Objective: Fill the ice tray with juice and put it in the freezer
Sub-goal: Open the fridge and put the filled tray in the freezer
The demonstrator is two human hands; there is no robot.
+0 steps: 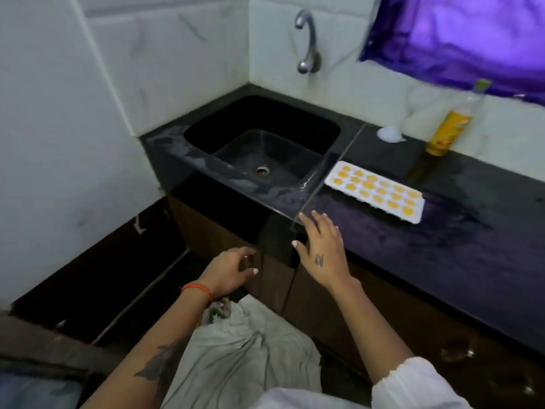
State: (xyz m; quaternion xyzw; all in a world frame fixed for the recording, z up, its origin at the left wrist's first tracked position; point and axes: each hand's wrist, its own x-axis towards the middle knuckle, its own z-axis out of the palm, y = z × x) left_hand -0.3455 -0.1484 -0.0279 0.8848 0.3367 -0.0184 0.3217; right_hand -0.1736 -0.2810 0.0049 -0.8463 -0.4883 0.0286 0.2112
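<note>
Both hands, left hand (pixel 233 268) and right hand (pixel 320 246), hang loose-fingered, holding nothing, near ice tray (pixel 374 191) (bottle (pixel 449 128) label unreadable).

One tray (pixel 374 192), one bottle (pixel 451 125), two hands (pixel 323 249).

A black sink (pixel 262 149) is sunk into the far left corner of the dark bench (pixel 460 249), with a round metal drain (pixel 262 170) in its floor. A chrome tap (pixel 306 42) juts from the white tiled wall (pixel 165 54) above it. At far right a purple-lit window (pixel 472 39) sits over the bench. A small white lump (pixel 390 133), too blurred to identify, lies on the bench near the wall. Brown cabinet doors (pixel 318 302) run below the bench front. On the floor, near and centre, slumps a pale plastic bag (pixel 244 349) with something green at its mouth
</note>
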